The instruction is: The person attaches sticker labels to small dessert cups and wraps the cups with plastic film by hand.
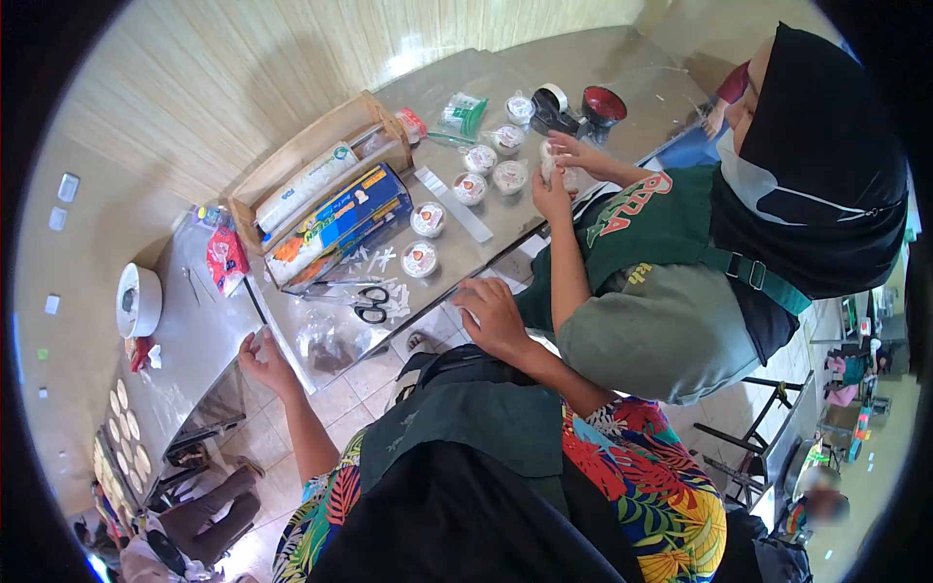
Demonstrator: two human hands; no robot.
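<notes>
My left hand (269, 361) is open at the steel table's front edge, fingers loosely bent, nothing seen in it. My right hand (491, 316) hovers just off the same edge, also open and holding nothing. Between them on the table lie black-handled scissors (371, 305), small white paper strips (397, 291) and crumpled clear plastic (330, 345). Closest to my right hand are two small round tubs with printed lids, one nearer (420, 259) and one behind it (428, 220). A white flat strip like a ruler (455, 206) lies beside them.
At my right, a co-worker in a green apron holds a small tub (550, 160) in both hands. Several lidded tubs (469, 188) stand before them, near a tape dispenser (552, 112) and a dark bowl (604, 105). A wooden rack (321, 146) holds wrap boxes (340, 225). A white container (139, 301) stands left.
</notes>
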